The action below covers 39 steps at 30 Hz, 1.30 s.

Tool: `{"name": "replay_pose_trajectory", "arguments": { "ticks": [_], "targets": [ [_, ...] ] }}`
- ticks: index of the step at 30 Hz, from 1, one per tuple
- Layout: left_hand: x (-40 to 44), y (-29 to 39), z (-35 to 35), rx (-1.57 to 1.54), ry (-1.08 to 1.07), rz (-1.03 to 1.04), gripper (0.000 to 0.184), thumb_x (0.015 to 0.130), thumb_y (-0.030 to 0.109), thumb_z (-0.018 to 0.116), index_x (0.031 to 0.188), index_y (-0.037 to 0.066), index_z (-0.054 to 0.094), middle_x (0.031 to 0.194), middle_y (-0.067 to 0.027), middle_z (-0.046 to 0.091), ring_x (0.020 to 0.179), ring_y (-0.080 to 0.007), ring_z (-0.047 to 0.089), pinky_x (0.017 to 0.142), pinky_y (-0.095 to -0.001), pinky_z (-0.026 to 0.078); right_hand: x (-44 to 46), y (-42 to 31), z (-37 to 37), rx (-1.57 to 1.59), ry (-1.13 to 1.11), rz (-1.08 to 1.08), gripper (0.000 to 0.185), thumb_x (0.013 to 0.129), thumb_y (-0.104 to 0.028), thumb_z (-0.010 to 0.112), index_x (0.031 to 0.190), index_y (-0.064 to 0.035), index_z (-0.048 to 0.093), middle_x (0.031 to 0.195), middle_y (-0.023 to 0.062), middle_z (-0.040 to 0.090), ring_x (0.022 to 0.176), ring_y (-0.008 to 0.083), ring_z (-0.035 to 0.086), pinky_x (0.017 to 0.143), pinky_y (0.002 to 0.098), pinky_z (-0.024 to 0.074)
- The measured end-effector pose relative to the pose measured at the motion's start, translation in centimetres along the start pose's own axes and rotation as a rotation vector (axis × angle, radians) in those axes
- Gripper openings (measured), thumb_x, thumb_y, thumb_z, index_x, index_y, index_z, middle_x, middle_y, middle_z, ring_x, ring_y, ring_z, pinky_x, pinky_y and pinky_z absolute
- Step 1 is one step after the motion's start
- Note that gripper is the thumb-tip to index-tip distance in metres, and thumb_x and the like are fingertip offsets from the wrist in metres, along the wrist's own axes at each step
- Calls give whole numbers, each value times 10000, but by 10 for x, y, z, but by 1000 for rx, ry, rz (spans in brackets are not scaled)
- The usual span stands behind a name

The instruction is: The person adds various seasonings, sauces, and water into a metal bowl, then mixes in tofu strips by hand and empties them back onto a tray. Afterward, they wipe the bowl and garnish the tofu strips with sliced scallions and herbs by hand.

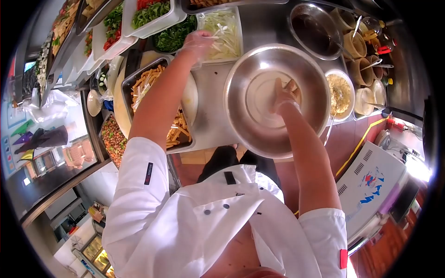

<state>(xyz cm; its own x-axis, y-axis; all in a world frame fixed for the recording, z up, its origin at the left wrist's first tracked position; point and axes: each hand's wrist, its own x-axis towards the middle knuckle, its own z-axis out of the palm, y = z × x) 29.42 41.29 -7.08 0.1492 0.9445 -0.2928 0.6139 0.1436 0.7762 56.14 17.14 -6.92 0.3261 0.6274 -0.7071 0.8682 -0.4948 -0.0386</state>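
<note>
My left hand (197, 45), in a clear plastic glove, is at the left edge of a white container of pale vegetable shreds (223, 32). Its fingers are drawn together, with pale strips at the fingertips. Inside a large steel mixing bowl (236, 109), my right hand (286, 98) reaches down to the bottom, also gloved. Its thumb and fingers look apart. The bowl holds no visible heap of food; a brownish patch beside the right fingers is too unclear to name. Under my left forearm lies a tray of orange-brown strips (174, 134) topped with some pale shreds.
A steel bowl of dark liquid (315, 30) and a bowl of yellowish minced food (339, 94) with a spoon flank the mixing bowl. Several seasoning pots (354, 44) stand far right. Chopped greens (175, 37) and vegetable tubs (150, 16) crowd the upper left.
</note>
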Motion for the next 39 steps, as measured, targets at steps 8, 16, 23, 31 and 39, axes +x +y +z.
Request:
{"name": "replay_pose_trajectory", "arguments": {
  "ticks": [8,16,23,31,39],
  "targets": [
    [-105,-4,-94,-753,-2,-185,228,875,31,699,1072,12,586,881,-46,619,754,-125,617,679,-231,512,11,4,7,-154,-1,-31,1330,587,-347,911,1606,-276,60,1641,256,-26,1471,556,96,1196,469,279],
    [-281,-65,-177,-65,59,-404,236,866,118,699,1076,13,684,988,-91,706,883,-172,657,800,-303,535,-17,-19,-11,-151,9,-31,1321,615,-287,902,1610,-223,35,1632,267,77,1501,409,193,1210,385,250],
    [-327,-111,-181,334,157,-165,228,848,99,647,1070,51,642,994,-153,668,948,-291,649,855,-367,508,-11,-18,-5,-94,4,-70,1339,584,-259,912,1606,-276,47,1651,199,28,1489,416,206,1207,396,280],
    [-311,-130,-195,120,167,93,162,896,18,653,1055,23,625,1042,-62,634,987,-147,610,848,-273,499,-17,-19,-4,-75,38,-75,1317,588,-236,895,1611,-246,65,1648,227,40,1491,407,227,1208,369,268],
    [-280,-129,-203,421,254,174,177,895,97,670,1062,37,663,1027,-129,701,942,-212,677,848,-309,530,-7,-7,8,-70,124,-89,1243,609,-160,902,1591,-250,145,1605,171,214,1440,407,301,1174,403,324]
  ]
}}
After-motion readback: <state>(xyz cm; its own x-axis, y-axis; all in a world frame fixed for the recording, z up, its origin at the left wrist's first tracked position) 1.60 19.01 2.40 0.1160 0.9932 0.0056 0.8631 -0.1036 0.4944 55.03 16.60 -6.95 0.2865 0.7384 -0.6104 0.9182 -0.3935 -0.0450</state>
